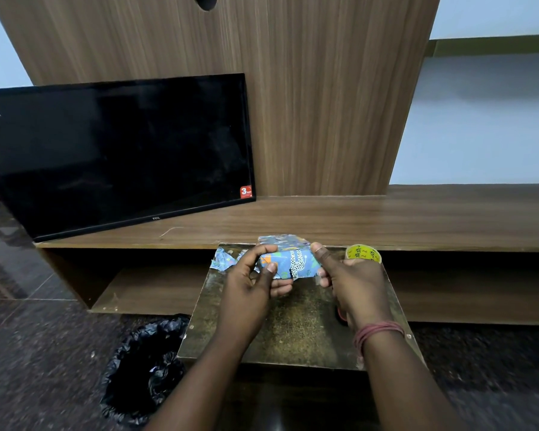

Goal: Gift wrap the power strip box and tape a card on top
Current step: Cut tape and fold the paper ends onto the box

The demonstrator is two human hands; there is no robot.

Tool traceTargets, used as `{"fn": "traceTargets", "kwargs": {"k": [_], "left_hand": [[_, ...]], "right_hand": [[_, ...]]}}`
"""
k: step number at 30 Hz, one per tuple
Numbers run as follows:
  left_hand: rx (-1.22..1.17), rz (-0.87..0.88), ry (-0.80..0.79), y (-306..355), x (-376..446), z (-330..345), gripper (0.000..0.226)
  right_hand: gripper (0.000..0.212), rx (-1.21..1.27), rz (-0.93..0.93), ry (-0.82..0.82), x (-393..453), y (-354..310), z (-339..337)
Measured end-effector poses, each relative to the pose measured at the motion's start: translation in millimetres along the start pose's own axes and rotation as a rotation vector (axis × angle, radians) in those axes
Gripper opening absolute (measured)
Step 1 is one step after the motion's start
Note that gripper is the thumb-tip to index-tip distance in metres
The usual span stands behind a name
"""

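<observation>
Above the small table (296, 331), both hands' curled fingers (279, 289) clamped on the wrapped box (293, 256), forearms converging.

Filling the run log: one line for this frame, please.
stage: wrapping | left hand: holds wrapped box | right hand: holds box's right end | tape roll: on board, right of box | card: not visible

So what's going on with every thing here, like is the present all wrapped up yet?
Wrapped box: mostly covered in blue patterned paper, left end still loose.
Left hand: grips the box's left end.
Right hand: grips the box's right end.
Tape roll: on the board, behind the right hand.
TV: screen dark.
Black bin bag: open, on the floor.
</observation>
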State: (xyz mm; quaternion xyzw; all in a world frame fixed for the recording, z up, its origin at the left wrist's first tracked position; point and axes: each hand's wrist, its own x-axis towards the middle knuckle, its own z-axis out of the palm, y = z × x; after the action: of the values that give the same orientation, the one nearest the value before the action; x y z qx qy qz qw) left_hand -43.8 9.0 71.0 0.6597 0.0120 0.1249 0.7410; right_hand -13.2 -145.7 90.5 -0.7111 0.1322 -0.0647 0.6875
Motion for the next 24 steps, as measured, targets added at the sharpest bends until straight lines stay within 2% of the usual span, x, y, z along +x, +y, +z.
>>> {"fn": "traceTargets", "kwargs": {"k": [8, 13, 24], "left_hand": [[-0.009, -0.007, 0.004, -0.3, -0.2, -0.9, 0.026], [-0.014, -0.014, 0.012, -1.2, 1.4, -0.3, 0.023], [0.028, 0.038, 0.013, -8.2, 0.1, 7.0, 0.021]], "right_hand": [[0.056, -0.147, -0.062, 0.021, 3.1, 2.3, -2.7], [0.067, -0.306, -0.085, 0.114, 1.7, 9.3, -2.9], [0.082, -0.388, -0.094, 0.178, 12.4, 25.1, -7.2]]}}
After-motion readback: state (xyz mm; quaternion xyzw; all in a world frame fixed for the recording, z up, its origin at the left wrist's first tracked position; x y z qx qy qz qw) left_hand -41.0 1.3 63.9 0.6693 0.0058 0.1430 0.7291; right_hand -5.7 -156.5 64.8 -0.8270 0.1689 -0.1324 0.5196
